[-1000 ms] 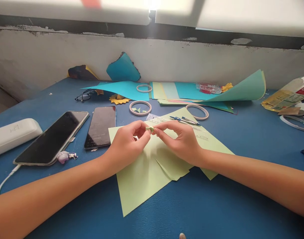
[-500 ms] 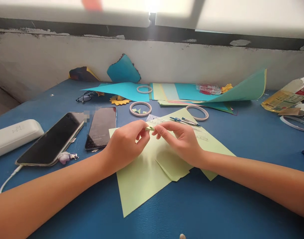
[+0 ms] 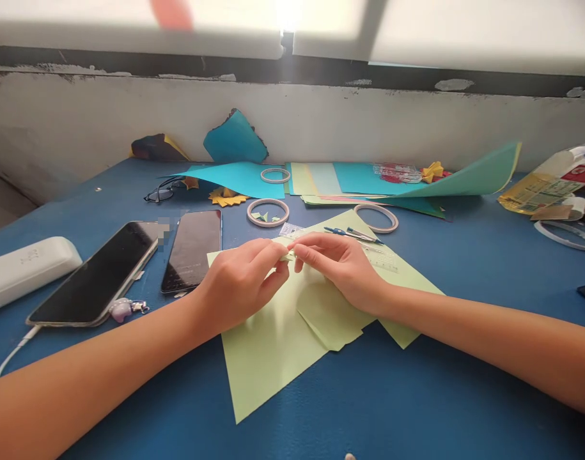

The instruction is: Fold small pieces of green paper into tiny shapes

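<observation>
My left hand [image 3: 247, 278] pinches a small folded piece of light green paper [image 3: 288, 255] between thumb and fingers. From the other side, my right hand [image 3: 343, 268] closes its thumb and fingertips on the same piece, so the fingertips of both hands nearly meet. Fingers partly hide the piece. Beneath the hands lie light green sheets [image 3: 258, 364], with a smaller cut sheet [image 3: 333, 322] on top. A compass [image 3: 352, 233] and a clear ruler [image 3: 385, 260] rest on the paper just beyond my right hand.
Two phones [image 3: 98, 271] [image 3: 194, 249] and a white case [image 3: 33, 265] lie at the left. Behind are tape rolls [image 3: 268, 213] [image 3: 376, 218], one around small green pieces, yellow folded paper [image 3: 227, 196], glasses [image 3: 160, 193] and blue sheets [image 3: 364, 179]. A bottle [image 3: 536, 182] lies at the right.
Both hands' fingertips have drawn closer around the small green piece, which now shows less. The whole view has shifted slightly.
</observation>
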Demonstrator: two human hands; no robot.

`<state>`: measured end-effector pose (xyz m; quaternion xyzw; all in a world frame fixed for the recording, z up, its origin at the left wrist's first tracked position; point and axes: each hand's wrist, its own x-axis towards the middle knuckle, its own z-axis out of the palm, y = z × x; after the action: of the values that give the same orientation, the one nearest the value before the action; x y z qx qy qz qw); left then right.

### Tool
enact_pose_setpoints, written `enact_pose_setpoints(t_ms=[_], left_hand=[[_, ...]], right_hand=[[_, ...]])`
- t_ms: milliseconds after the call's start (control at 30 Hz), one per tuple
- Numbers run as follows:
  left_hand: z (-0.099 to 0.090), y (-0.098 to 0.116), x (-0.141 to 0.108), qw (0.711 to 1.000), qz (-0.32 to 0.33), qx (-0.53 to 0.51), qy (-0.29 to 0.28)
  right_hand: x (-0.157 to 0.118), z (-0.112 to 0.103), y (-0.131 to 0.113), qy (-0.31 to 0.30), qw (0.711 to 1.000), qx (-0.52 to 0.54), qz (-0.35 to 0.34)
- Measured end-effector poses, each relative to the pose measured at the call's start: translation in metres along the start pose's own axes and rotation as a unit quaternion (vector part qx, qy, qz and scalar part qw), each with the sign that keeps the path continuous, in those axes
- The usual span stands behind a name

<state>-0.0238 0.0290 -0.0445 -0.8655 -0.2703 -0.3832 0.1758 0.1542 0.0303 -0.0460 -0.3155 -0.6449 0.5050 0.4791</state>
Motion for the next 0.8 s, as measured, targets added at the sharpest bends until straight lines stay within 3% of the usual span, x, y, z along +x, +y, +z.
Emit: enact_pose_setpoints(t_ms=[367,667,800], left_hand=[[-0.001,0.009,0.003,0.996,-0.088,-0.016,-0.025],[-0.003,0.02,0.005,0.978,-0.191,-0.076,-0.039],[-0.001,0.02,0.003,0.988,-0.152,-0.037,-0.015]], right_hand=[[0.0,0.0,0.004,0.007,0.997,-0.045,-0.063],[-0.005,0.003,0.005,0.04,0.966,-0.175,-0.187],[-0.006,0.005,0.005,0.061,0.955,-0.213,-0.195]])
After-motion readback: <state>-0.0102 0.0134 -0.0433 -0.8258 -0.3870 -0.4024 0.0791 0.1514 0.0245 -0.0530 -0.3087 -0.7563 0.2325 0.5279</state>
